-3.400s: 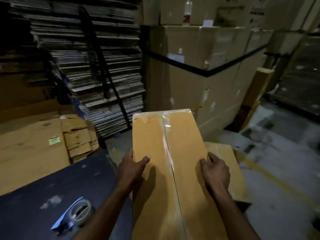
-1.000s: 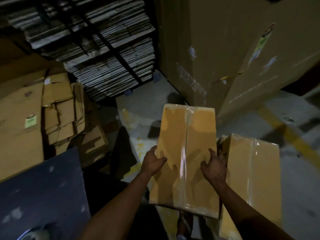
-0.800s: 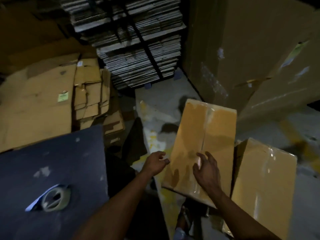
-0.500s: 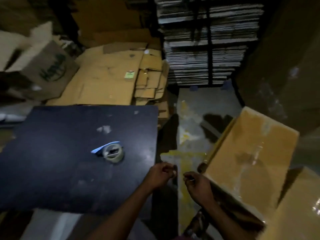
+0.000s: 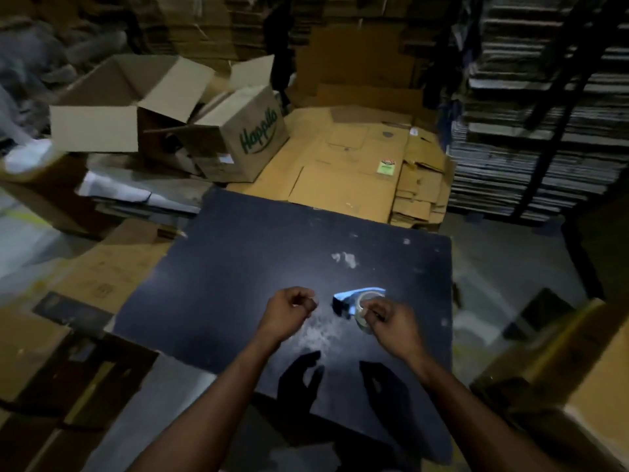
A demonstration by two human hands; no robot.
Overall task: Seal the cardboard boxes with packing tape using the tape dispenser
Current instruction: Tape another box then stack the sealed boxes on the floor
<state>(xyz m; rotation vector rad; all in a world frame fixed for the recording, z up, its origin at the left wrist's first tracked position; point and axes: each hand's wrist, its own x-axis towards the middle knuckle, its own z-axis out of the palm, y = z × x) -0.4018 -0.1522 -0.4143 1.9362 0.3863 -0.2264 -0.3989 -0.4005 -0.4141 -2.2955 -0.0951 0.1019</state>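
The tape dispenser (image 5: 357, 303), a clear tape roll on a blue-edged holder, lies on the dark table (image 5: 238, 284), right of its middle. My right hand (image 5: 389, 323) hovers over the table with its fingers curled, covering the near side of the roll; its shadow falls well below it. My left hand (image 5: 289, 311) is raised beside it, to the left of the dispenser, loosely closed and holding nothing. A sealed tan cardboard box (image 5: 602, 369) shows at the right edge, mostly in shadow.
An open printed carton (image 5: 245, 137) stands behind the table to the left. Flattened cardboard sheets (image 5: 347, 165) lie behind the table. Strapped stacks of flat cardboard (image 5: 531, 141) rise at the right. More cartons (image 5: 51, 352) crowd the floor on the left.
Both hands have let go of the sealed box, which stays at the right. My view has swung left to the table, and both hands have come over it by the dispenser.
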